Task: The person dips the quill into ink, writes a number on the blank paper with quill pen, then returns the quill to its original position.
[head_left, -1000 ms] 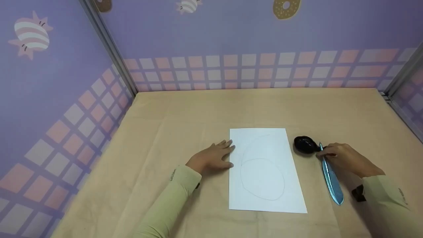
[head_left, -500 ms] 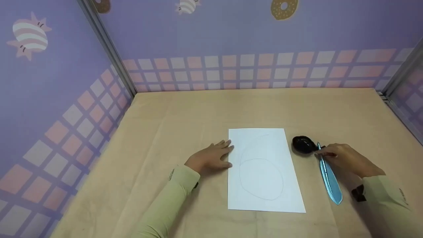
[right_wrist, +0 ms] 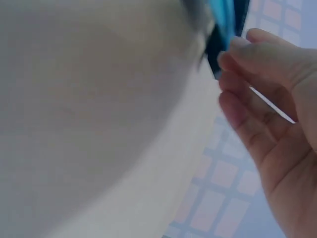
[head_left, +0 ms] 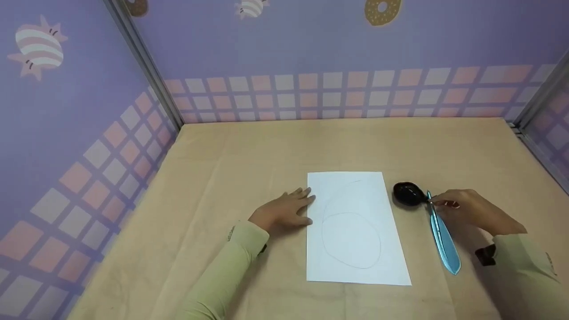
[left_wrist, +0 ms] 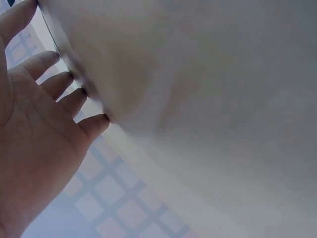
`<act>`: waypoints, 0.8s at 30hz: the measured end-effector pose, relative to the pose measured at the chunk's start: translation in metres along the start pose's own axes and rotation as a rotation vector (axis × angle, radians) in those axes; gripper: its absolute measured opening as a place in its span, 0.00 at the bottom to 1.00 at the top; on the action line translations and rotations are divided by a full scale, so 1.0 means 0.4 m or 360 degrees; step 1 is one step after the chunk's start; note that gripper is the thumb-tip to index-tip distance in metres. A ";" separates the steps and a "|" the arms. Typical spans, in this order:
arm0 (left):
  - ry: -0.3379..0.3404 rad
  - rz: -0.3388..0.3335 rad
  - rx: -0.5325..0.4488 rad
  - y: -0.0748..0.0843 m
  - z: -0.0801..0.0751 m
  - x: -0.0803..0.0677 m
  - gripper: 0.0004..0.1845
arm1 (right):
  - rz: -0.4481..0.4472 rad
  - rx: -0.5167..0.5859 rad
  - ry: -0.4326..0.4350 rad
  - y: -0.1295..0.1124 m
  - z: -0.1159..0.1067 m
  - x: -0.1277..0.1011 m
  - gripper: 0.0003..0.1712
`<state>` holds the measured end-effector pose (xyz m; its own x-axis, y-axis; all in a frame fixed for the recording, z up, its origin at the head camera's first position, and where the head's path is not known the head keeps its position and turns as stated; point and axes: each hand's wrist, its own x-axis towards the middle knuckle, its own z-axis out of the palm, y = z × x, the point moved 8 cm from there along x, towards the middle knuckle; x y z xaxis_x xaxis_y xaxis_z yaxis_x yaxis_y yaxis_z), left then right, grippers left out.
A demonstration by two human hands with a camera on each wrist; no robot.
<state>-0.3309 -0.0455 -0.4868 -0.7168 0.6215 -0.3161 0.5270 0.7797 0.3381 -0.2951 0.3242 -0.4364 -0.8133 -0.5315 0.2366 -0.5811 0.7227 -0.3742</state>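
A white sheet of paper (head_left: 355, 231) with two faint pencilled ovals lies on the tan table. My left hand (head_left: 291, 210) rests flat beside its left edge, fingers straight and fingertips at the paper's border; the left wrist view shows the same hand (left_wrist: 39, 129) spread open. Right of the paper sits a small black ink pot (head_left: 408, 194). A blue feather pen (head_left: 444, 244) lies just behind it, tip toward the pot. My right hand (head_left: 438, 203) pinches the pen's thin upper shaft with curled fingertips. In the right wrist view the pen (right_wrist: 224, 17) is a blue blur at the fingertips (right_wrist: 237, 43).
The table wears a tan cloth (head_left: 266, 146) and is boxed in by purple patterned walls at the back (head_left: 338, 53), left (head_left: 66, 133) and right. Metal corner posts (head_left: 146, 66) stand at the back corners.
My right hand has lifted and shifted slightly right, its fingertips still at the pen's upper shaft. The pen, pot, paper and left hand have stayed put.
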 end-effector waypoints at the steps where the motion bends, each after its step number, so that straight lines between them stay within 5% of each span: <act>1: 0.0002 -0.0003 -0.0004 0.001 -0.002 0.000 0.39 | 0.0014 0.0003 -0.0018 0.002 -0.003 0.000 0.16; 5: 0.0006 -0.0014 -0.0001 0.003 -0.003 -0.002 0.38 | 0.0098 0.0030 -0.0131 0.006 -0.008 -0.001 0.17; 12: 0.0002 -0.0009 -0.0040 0.005 -0.007 -0.006 0.37 | 0.0457 0.0153 -0.0351 0.017 -0.003 -0.011 0.27; 24: 0.0030 -0.0060 -0.0036 0.001 -0.031 -0.013 0.36 | 0.0619 0.0091 -0.0142 -0.020 -0.045 0.020 0.39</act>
<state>-0.3327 -0.0495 -0.4739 -0.7448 0.5898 -0.3122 0.4888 0.8007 0.3464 -0.2974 0.3220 -0.4155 -0.9652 -0.2612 -0.0106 -0.2256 0.8531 -0.4704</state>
